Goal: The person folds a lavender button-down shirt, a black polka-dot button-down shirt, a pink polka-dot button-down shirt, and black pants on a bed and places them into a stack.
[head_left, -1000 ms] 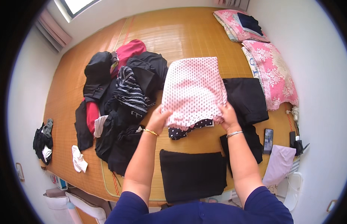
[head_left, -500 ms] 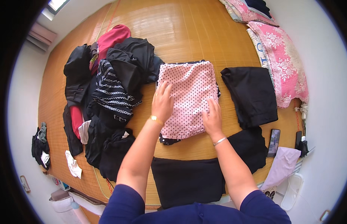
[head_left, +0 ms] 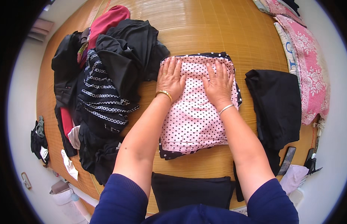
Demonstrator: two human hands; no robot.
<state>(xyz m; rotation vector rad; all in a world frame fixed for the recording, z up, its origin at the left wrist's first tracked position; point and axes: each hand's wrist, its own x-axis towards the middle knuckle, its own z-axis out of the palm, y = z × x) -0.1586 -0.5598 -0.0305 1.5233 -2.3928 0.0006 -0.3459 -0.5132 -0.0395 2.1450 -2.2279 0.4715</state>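
A folded pink cloth garment with dark polka dots lies flat on top of a black one with white dots, whose edges stick out around it. My left hand rests flat on the pink garment's upper left part, fingers stretched out. On its upper right part lies my right hand, palm down with the fingers spread. Neither hand grips anything. A gold-coloured band circles my left wrist and a silver one my right.
Both garments lie on a woven mat. Leftward is a heap of dark clothes with a red piece. Folded black trousers lie right, beside a pink pillow and a phone. A folded black garment lies nearest me.
Both hands have slid away from me, toward the pink garment's far edge, and now press flat on it. The view has shifted, and the garment looks smoothed out closer to me.
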